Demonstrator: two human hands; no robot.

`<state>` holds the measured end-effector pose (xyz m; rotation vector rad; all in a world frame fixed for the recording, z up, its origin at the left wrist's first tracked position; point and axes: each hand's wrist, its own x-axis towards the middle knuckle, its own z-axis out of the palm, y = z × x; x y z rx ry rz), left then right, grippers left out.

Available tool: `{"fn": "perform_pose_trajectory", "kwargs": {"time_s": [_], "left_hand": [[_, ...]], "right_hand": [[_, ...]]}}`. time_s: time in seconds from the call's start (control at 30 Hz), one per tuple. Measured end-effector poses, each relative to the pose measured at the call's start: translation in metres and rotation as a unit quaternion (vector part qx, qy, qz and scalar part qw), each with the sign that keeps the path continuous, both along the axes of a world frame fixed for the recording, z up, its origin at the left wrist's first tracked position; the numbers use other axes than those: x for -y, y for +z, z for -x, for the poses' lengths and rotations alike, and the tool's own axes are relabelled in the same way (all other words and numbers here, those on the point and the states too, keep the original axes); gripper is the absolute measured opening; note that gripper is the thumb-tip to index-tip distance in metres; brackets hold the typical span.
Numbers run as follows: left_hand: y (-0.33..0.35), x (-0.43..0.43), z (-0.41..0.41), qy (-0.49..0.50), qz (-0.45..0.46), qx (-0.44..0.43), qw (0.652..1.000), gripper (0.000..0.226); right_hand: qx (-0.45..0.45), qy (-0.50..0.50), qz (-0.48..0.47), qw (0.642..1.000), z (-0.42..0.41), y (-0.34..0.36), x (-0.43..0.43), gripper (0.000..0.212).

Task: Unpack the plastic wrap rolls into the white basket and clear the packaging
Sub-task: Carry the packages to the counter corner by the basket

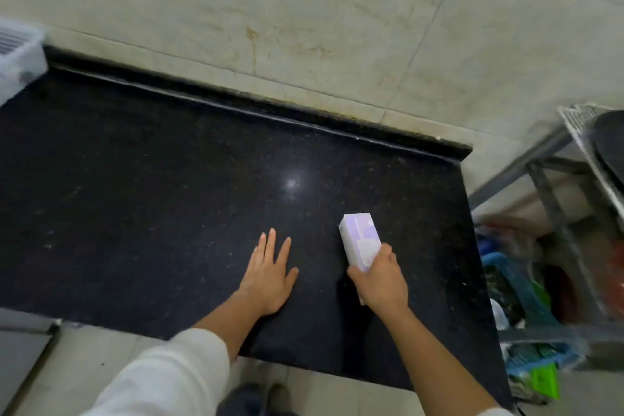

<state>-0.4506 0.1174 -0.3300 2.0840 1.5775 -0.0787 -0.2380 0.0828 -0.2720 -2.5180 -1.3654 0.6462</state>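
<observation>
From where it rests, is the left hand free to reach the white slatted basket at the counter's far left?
Probably yes: the left hand lies open and empty, with bare black counter up to the white slatted basket.

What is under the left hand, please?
The left hand lies open, palm down, over the black counter; only bare counter shows around it. Whatever the palm covers is hidden. The box is in the right hand.

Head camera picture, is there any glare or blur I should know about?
Head view: a bright glare spot sits on the polished black stone counter; the metal rack at the right edge and the white slatted basket at the far left are smeared; the wall's tile lines bow from the wide lens.
</observation>
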Motion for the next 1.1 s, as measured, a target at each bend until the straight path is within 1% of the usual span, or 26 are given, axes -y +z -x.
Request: {"fn": "perform_pose_trajectory", "kwargs": {"time_s": [0.07,0.1,0.17,0.23,0.3,0.4,0.47,0.6,0.7,0.83,0.93,1.1], "left_hand": [[0.003,0.012,0.011,0.051,-0.004,0.024,0.998,0.069],[0.004,0.015,0.025,0.067,-0.008,0.022,0.997,0.069],[0.006,0.014,0.038,0.079,0.000,0.020,0.997,0.068],[0.015,0.026,0.115,0.187,-0.021,0.012,0.982,0.067],[0.019,0.016,0.130,0.197,-0.028,0.025,0.980,0.066],[0.028,0.025,0.194,0.273,-0.037,0.024,0.961,0.064],[0.031,0.029,0.240,0.303,-0.041,0.026,0.952,0.063],[0.033,0.036,0.349,0.329,-0.041,0.022,0.943,0.062],[0.037,0.043,0.434,0.346,-0.040,0.022,0.937,0.062],[0.048,0.043,0.530,0.358,-0.048,-0.007,0.932,0.061],[0.053,0.029,0.577,0.375,-0.047,0.009,0.926,0.060],[0.053,-0.015,0.617,0.383,-0.050,0.048,0.921,0.059]], "right_hand": [[-0.010,0.035,-0.012,0.999,0.015,0.001,-0.007,0.057],[-0.013,0.053,-0.017,0.998,0.029,0.000,-0.014,0.056],[-0.030,0.060,-0.019,0.998,0.041,0.004,-0.023,0.054],[-0.038,0.168,-0.020,0.985,0.122,0.008,-0.044,0.052],[-0.039,0.179,-0.024,0.983,0.134,0.011,-0.054,0.054],[-0.043,0.251,-0.030,0.967,0.206,0.006,-0.065,0.055],[-0.045,0.286,-0.026,0.957,0.255,0.004,-0.072,0.055],[-0.050,0.315,-0.029,0.947,0.367,0.003,-0.079,0.060],[-0.052,0.334,-0.027,0.941,0.453,0.006,-0.080,0.058],[-0.066,0.351,-0.017,0.934,0.551,0.011,-0.080,0.055],[-0.059,0.367,-0.008,0.928,0.601,0.015,-0.088,0.053],[-0.042,0.377,-0.009,0.925,0.652,0.018,-0.127,0.057]]}}
